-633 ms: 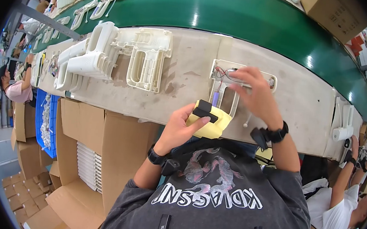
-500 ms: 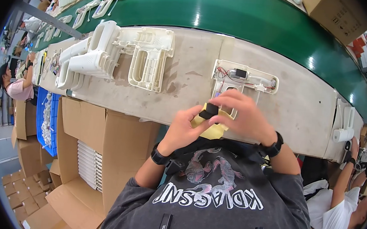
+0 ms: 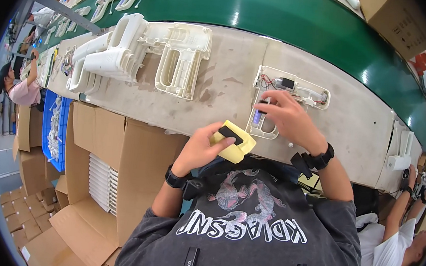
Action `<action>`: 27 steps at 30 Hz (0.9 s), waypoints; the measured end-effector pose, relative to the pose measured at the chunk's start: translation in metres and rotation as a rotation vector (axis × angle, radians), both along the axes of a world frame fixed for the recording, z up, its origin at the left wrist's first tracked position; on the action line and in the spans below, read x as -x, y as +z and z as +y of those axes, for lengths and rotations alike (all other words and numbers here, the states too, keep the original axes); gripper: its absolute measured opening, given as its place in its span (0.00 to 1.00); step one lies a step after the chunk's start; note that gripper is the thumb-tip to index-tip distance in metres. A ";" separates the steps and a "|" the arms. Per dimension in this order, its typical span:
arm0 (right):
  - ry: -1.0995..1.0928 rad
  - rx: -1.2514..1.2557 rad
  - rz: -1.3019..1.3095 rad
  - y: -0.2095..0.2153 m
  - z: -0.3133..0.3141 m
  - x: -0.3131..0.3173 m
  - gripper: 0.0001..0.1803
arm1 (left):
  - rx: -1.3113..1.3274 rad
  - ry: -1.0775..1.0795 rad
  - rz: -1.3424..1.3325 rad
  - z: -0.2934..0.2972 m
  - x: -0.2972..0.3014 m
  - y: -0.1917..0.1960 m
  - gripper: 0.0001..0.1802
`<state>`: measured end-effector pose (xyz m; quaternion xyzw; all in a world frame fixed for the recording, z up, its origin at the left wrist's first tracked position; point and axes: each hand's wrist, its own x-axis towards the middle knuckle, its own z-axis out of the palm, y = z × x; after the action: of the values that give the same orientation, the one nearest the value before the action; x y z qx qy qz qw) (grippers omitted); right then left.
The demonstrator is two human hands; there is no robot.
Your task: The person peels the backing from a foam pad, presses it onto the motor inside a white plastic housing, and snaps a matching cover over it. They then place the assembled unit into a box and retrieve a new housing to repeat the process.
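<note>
In my left hand [image 3: 200,149] is a yellow backing sheet [image 3: 232,154], gripped at its left side. A black foam-like strip [image 3: 231,135] lies on that sheet by my thumb. My right hand [image 3: 295,119] is over the white half-shell housing [image 3: 318,97] on the bench, its fingers closed on a small black pad [image 3: 263,106] at the handle part. Just below the pad shows a purple cylinder [image 3: 257,117], partly covered by the fingers. Inside the housing's upper part sit a black block [image 3: 286,82] and thin red and black wires [image 3: 265,81].
Several white housing shells [image 3: 181,62] stand stacked on the bench at left. Beyond runs a green conveyor belt [image 3: 283,20]. Open cardboard boxes [image 3: 144,162] and a blue crate [image 3: 48,129] are at lower left. A co-worker [image 3: 391,237] sits at right, near another white shell [image 3: 400,154].
My right hand has moved away from the yellow sheet, up and right to the housing, with a black pad. My left hand has shifted slightly left with the sheet.
</note>
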<state>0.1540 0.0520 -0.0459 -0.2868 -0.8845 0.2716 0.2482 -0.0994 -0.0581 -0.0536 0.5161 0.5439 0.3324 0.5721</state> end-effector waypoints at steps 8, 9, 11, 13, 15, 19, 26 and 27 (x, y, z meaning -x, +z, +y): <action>0.038 0.071 -0.098 0.001 -0.007 0.007 0.23 | 0.072 0.041 -0.087 -0.003 0.007 -0.004 0.14; 0.041 0.074 -0.103 0.002 -0.007 0.007 0.22 | 0.076 0.037 -0.085 -0.003 0.007 -0.004 0.14; 0.040 0.080 -0.104 0.004 -0.008 0.008 0.22 | 0.080 0.031 -0.087 -0.002 0.007 -0.003 0.14; 0.039 0.086 -0.106 0.007 -0.009 0.006 0.22 | 0.084 0.026 -0.090 -0.002 0.006 -0.002 0.14; 0.021 0.073 -0.084 0.012 -0.010 0.003 0.23 | 0.090 0.039 -0.133 -0.001 0.006 -0.001 0.14; -0.039 0.142 -0.034 0.013 -0.013 0.000 0.26 | 0.119 0.048 -0.211 0.001 0.003 -0.001 0.14; -0.168 0.014 0.021 -0.013 -0.025 0.020 0.36 | -0.200 -0.154 0.024 0.012 -0.008 0.007 0.15; -0.185 0.042 0.040 -0.015 -0.025 0.021 0.36 | -0.520 -0.293 0.175 0.013 -0.013 0.009 0.15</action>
<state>0.1328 0.0270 -0.0608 -0.3668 -0.8433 0.2718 0.2836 -0.0867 -0.0454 -0.0450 0.7447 0.4076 0.3285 0.4139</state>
